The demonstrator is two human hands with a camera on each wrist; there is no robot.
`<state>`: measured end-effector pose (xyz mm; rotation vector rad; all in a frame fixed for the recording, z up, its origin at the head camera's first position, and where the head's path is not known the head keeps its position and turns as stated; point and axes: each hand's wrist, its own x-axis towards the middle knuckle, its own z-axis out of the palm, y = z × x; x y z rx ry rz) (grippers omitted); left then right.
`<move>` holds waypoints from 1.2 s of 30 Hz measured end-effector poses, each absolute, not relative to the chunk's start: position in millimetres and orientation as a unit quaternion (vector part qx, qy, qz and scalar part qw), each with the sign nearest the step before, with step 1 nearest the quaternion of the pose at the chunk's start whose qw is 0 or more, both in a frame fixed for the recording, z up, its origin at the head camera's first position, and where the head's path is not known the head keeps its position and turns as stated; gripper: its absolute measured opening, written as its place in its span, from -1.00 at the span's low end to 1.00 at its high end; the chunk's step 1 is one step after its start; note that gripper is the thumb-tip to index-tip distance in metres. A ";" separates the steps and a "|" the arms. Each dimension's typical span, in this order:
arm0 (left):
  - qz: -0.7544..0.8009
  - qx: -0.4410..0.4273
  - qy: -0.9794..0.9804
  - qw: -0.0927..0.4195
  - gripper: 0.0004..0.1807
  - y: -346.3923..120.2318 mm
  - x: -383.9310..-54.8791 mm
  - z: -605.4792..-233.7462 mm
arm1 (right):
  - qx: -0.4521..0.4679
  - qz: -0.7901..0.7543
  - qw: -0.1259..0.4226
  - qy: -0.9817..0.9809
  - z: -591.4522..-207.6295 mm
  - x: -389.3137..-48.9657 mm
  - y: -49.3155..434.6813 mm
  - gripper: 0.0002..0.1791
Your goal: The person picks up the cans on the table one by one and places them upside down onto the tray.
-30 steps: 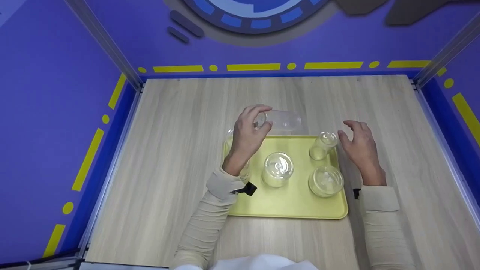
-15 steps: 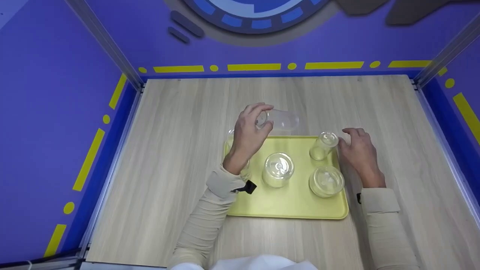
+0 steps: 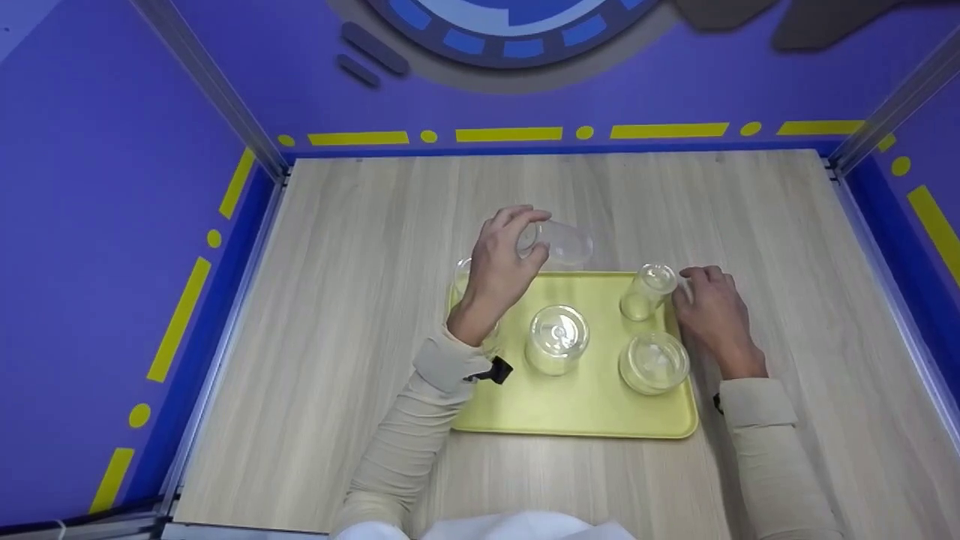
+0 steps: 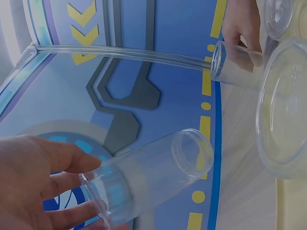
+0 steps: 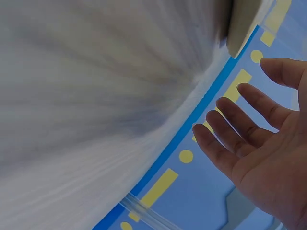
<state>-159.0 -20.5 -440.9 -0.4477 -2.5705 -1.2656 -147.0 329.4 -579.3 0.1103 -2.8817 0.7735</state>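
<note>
In the head view my left hand holds a clear tall glass on its side, beyond the back edge of the yellow tray. Thumb and fingers grip one rim of this glass in the left wrist view, and its other end tilts away. My right hand is beside the tray's back right corner, close to a slim upright glass. Seen from the right wrist, the right hand has loosely spread fingers and a bare palm.
On the tray stand a wide clear jar near the middle and a low round jar at front right. Another clear vessel is partly hidden by the left forearm. Blue panels enclose the wooden table.
My right hand has come down and nearer the person, closer to the tray's right edge. The left hand and its glass have shifted only slightly, the far end tipping a little.
</note>
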 end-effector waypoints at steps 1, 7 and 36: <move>-0.430 -0.154 -0.882 0.117 -0.62 -20.4 -159.2 -440.8 | 0.038 0.256 0.074 -0.963 -580.5 -146.6 329.5 -0.60; -0.406 -0.144 -0.898 0.090 -0.63 -19.7 -160.0 -440.6 | 0.045 0.235 0.016 -0.971 -584.3 -143.3 329.4 -0.52; -0.317 -0.149 -0.936 0.044 -0.66 -6.1 -163.6 -441.1 | 0.059 0.179 -0.041 -0.981 -586.9 -144.6 327.8 -0.52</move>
